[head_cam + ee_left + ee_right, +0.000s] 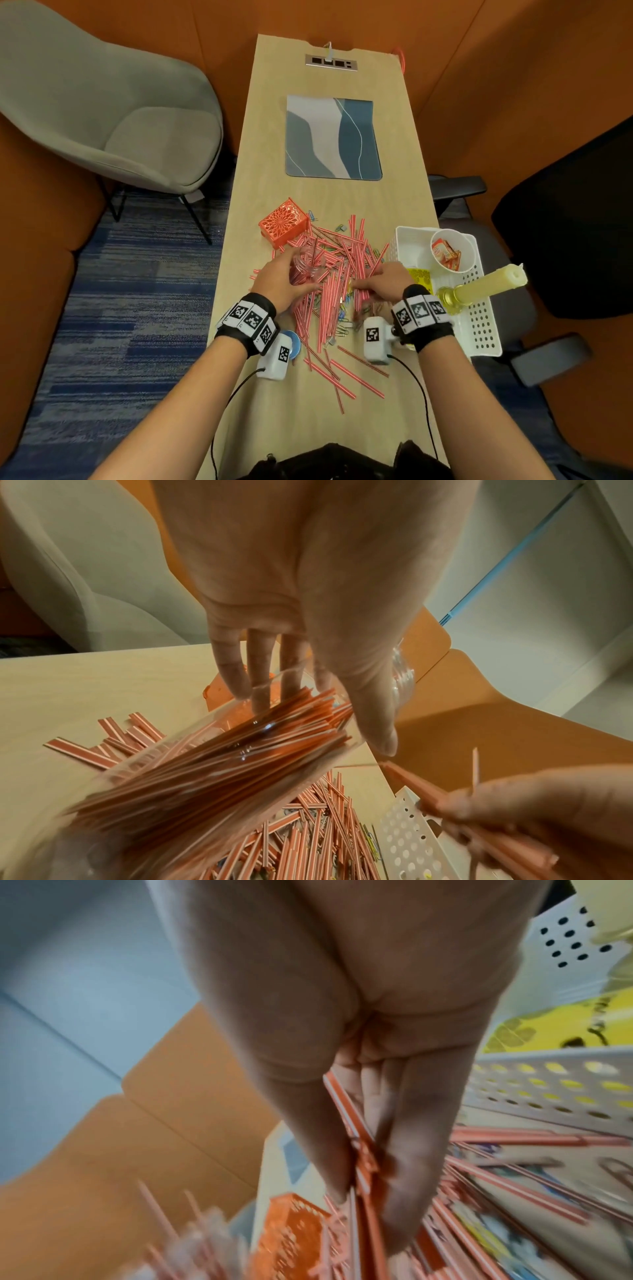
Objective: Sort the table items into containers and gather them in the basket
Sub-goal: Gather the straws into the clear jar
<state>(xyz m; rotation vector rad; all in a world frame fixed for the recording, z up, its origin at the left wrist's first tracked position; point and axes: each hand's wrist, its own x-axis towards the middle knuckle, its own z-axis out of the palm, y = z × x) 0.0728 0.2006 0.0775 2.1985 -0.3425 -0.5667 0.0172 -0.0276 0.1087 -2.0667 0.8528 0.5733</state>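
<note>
Clear jar (192, 772), two hands, uncounted straws (337, 274)

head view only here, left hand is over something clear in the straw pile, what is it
Observer: A clear glass, tipped on its side; the left hand grips it, and it is already packed with red striped straws.
Operator: is the right hand holding anything
Observer: Yes, the right hand pinches a small bunch of straws between thumb and fingers.
Operator: how near is that bunch to the glass
Observer: In the left wrist view the bunch is beside the glass, apart from it, just over the white basket wall.
</note>
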